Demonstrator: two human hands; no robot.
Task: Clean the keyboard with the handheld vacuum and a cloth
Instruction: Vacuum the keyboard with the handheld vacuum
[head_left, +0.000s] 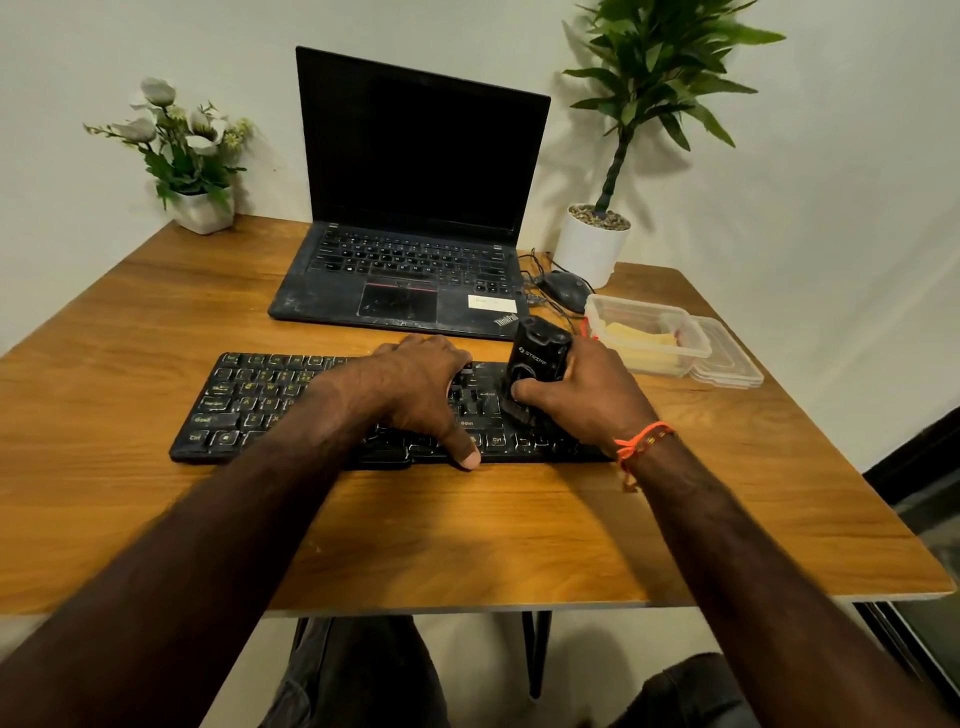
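A wooden desk (156, 322) stands against a pale wall, carrying a dusty open laptop (410, 218) at the back and the black keyboard (249, 405) in front. The left hand (415, 384) rests flat across the keys, grip relaxed, thumb over the front edge. The right hand (587, 395) grasps the handheld vacuum (537, 358) standing on the keyboard's right end. The yellow cloth (636, 340) waits in a clear container (696, 338). Pressing too hard risks popping keycaps; the keyboard could skid if the left hand lifts.

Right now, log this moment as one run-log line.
stage: vacuuming | right hand: grips handheld vacuum on keyboard right side | left hand: rests on keys | cloth: in plastic container
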